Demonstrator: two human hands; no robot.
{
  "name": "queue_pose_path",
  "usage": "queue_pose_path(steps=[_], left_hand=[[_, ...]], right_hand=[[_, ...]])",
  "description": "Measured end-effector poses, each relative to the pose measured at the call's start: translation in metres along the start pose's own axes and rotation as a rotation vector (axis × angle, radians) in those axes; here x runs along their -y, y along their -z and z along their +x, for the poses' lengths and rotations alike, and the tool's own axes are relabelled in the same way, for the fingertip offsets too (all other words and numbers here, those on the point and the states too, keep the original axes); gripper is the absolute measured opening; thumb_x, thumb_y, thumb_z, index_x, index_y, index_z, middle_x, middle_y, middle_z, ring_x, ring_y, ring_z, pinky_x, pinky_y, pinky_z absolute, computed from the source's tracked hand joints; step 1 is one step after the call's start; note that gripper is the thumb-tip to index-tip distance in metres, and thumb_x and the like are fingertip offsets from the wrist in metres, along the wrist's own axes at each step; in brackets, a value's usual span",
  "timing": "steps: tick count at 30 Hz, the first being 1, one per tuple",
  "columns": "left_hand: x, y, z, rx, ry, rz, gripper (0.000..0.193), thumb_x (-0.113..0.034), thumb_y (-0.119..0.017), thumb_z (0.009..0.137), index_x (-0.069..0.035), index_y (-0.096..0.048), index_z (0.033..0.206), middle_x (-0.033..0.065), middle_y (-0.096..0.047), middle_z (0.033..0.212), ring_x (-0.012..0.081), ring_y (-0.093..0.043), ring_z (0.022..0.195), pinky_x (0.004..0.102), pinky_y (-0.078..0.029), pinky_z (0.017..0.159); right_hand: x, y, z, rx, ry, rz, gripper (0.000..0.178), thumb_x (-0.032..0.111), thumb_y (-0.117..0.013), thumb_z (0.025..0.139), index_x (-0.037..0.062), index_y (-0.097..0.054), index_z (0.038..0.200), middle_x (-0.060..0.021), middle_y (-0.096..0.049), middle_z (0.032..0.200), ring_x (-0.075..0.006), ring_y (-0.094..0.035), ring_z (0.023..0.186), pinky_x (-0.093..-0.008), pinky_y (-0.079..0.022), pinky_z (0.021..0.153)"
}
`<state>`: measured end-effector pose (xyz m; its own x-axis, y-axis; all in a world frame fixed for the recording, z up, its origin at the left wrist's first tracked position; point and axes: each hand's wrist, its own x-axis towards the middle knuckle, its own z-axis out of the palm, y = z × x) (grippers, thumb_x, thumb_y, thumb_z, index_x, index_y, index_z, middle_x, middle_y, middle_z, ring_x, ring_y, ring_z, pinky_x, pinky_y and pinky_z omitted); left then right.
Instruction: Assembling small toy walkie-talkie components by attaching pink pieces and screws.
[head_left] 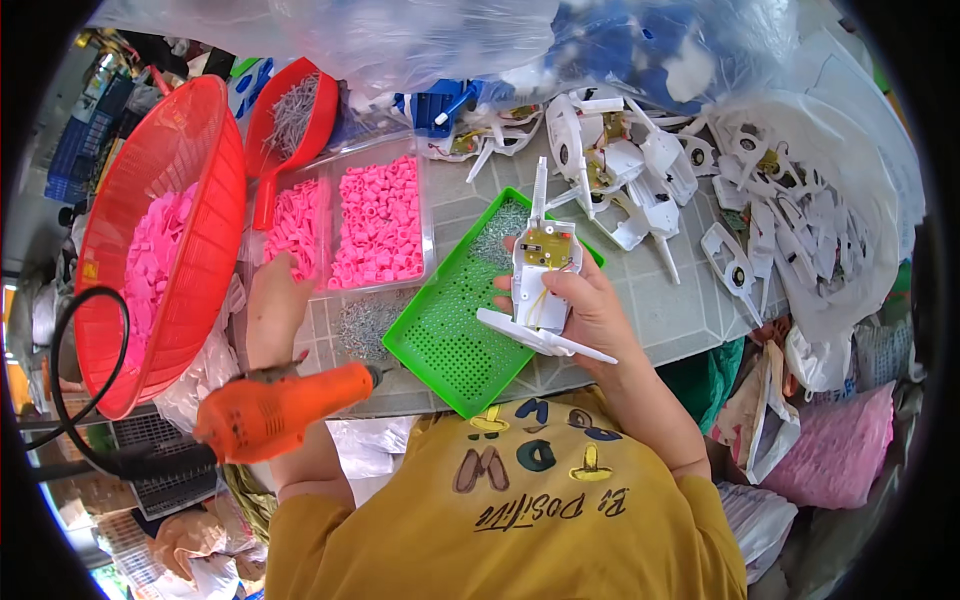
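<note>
My right hand (590,305) grips a white plastic housing (545,285) from below and the side, thumb on top. A yellowish circuit board (547,250) with thin wires sits inside the housing, which is held above a green perforated tray (440,330). My left hand (278,305) reaches to the small pink elongated pieces (296,225) at the near edge of a clear container. Its fingertips are drawn together; what they hold, if anything, is hidden. An orange power screwdriver (285,410) hangs in front of my left forearm, its tip pointing right, touched by neither hand.
Pink ring-like pieces (375,225) fill the container's other compartment. Left are a red basket (205,250) with pink strips and a red scoop (325,110) of screws. Loose screws (365,325) lie beside the tray. White housings (630,165) pile up behind; a plastic bag (850,130) holds more.
</note>
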<state>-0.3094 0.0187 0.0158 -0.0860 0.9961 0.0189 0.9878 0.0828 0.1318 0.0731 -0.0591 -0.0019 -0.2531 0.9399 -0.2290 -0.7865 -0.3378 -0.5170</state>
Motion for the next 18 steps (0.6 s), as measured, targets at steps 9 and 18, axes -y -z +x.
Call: queue_pose_path(steps=[9, 18], left_hand=[[-0.007, 0.004, 0.001, -0.247, -0.023, 0.034, 0.017, -0.006, -0.068, 0.082, 0.004, -0.069, 0.096, 0.0231, -0.069, 0.097, 0.0403, -0.067, 0.09, 0.046, -0.053, 0.081], [-0.152, 0.029, -0.037, 0.243, -0.781, -0.611, 0.019, 0.001, -0.07, 0.085, 0.001, -0.07, 0.104, 0.0088, -0.07, 0.094, 0.0188, -0.067, 0.09, 0.0306, -0.053, 0.077]], right_hand=[[0.0, 0.001, -0.002, -0.009, -0.002, -0.01, 0.059, 0.001, -0.056, 0.089, 0.0074, -0.037, 0.145, -0.0171, -0.053, 0.139, -0.0351, -0.065, 0.114, -0.05, -0.057, 0.095], [-0.002, -0.006, -0.001, 0.024, 0.005, 0.003, 0.056, 0.004, -0.059, 0.089, 0.0014, -0.042, 0.142, -0.0199, -0.056, 0.136, -0.0329, -0.065, 0.115, -0.0503, -0.055, 0.1]])
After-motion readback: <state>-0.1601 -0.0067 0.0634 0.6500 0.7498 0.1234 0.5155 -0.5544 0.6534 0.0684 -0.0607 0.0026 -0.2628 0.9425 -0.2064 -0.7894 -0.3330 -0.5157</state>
